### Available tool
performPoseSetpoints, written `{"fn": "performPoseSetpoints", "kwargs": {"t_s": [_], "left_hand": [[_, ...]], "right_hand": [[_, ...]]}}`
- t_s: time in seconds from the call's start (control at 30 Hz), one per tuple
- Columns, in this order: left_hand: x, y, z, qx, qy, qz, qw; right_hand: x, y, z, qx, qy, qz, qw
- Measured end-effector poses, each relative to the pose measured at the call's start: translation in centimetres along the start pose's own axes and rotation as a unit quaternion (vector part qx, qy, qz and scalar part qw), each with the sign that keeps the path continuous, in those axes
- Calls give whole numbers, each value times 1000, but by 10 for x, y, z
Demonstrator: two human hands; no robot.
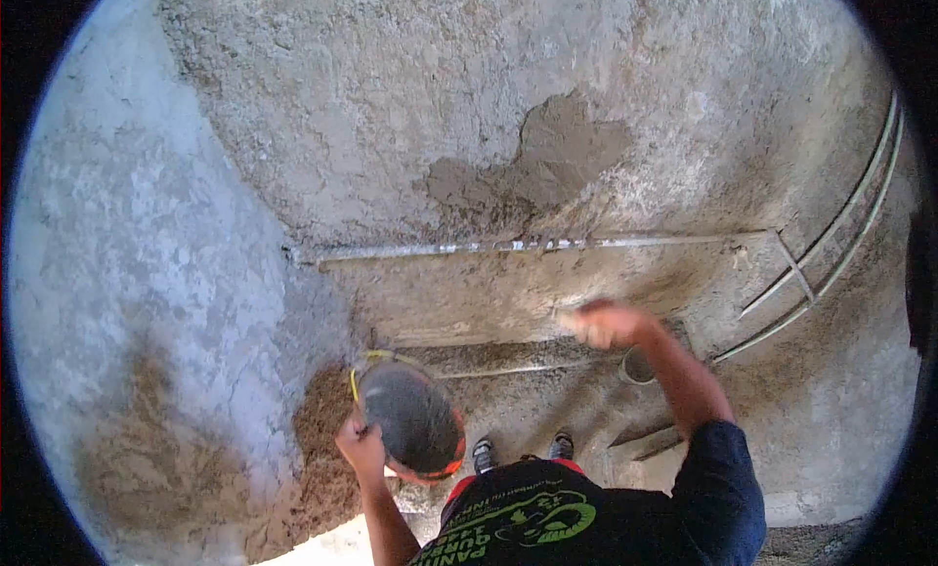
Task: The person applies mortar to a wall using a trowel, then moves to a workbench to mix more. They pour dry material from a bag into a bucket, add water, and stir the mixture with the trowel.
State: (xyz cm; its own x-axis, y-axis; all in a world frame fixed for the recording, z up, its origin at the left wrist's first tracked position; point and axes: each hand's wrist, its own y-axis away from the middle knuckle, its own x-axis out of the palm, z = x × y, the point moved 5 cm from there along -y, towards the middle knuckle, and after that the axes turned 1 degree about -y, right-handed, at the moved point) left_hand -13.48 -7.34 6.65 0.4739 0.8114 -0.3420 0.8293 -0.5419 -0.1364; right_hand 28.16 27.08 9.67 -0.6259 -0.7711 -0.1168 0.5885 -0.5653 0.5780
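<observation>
My left hand [362, 451] is closed on the edge of a round orange bucket [455, 456], held at waist height to the left of my body. Grey wet mortar [405, 417] fills it nearly to the rim, and a yellow handle [354, 378] loops along its far left side. My right hand [614, 324] is raised in front of the wall, below a long straight strip, with fingers closed. A pale, blurred end of something pokes out on its left side; I cannot tell what tool it is. Higher up, a darker damp mortar patch [562, 156] covers part of the rough wall [371, 87].
A light horizontal strip [674, 240] crosses the wall, with dark mortar bits on it. To the right, thin pipes or rods [860, 195] lean in a curve. Behind my right forearm stands a round container [638, 367]. Brown loose material [318, 459] lies at the left, and a board [657, 443] rests near my feet.
</observation>
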Motion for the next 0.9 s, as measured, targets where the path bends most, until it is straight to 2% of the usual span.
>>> {"fn": "performPoseSetpoints", "kwargs": {"t_s": [0.03,0.07,0.1,0.17,0.2,0.23,0.27,0.33,0.4,0.43,0.47,0.53,0.57,0.63,0.67,0.7,0.73,0.8,0.87,0.9], "left_hand": [[-4,0,6,0,7,4,1000],[-11,0,13,4,-22,7,1000],[-13,0,21,8,-50,9,999],[-12,2,36,-17,-22,1,1000],[-17,3,43,-38,-3,-9,999],[-23,1,48,-39,-32,-1,999],[-23,-2,42,-32,-35,1,999],[-21,2,30,-54,10,13,998],[-15,-2,45,-62,26,19,998],[-12,-4,51,-54,7,23,998],[-8,-7,55,-46,-8,24,999],[-6,-10,62,-15,-27,40,999],[4,-12,60,14,-45,56,997],[11,-8,33,20,-66,45,997],[16,-5,23,29,-88,38,995],[20,-3,35,2,-54,33,998],[26,-1,30,-3,-57,27,998],[32,2,14,-3,-45,33,998],[38,6,15,-26,-49,17,998],[42,10,15,-48,-50,8,998]], "right_hand": [[29,18,-11,11,45,5,999],[45,11,-44,2,-103,20,994],[66,12,-62,11,-159,-12,987],[100,-1,-101,-33,-266,32,963],[119,2,-100,-33,-269,31,962],[132,10,-86,-69,-126,-88,986],[136,17,-76,-104,23,-207,973],[139,-10,-90,-142,-33,-203,968],[129,-23,-69,-340,145,-302,879],[119,-34,-56,-296,204,-319,877],[112,-46,-40,-297,203,-320,876],[94,-62,-2,-326,205,-448,807],[84,-78,18,-331,207,-446,806],[65,-101,50,-372,211,-499,754],[56,-116,62,-376,211,-492,756],[48,-129,71,-378,222,-505,744],[38,-142,74,-379,233,-517,731],[18,-165,64,-352,251,-499,751],[0,-161,55,-390,226,-552,702],[-8,-157,44,-376,214,-580,690]]}}
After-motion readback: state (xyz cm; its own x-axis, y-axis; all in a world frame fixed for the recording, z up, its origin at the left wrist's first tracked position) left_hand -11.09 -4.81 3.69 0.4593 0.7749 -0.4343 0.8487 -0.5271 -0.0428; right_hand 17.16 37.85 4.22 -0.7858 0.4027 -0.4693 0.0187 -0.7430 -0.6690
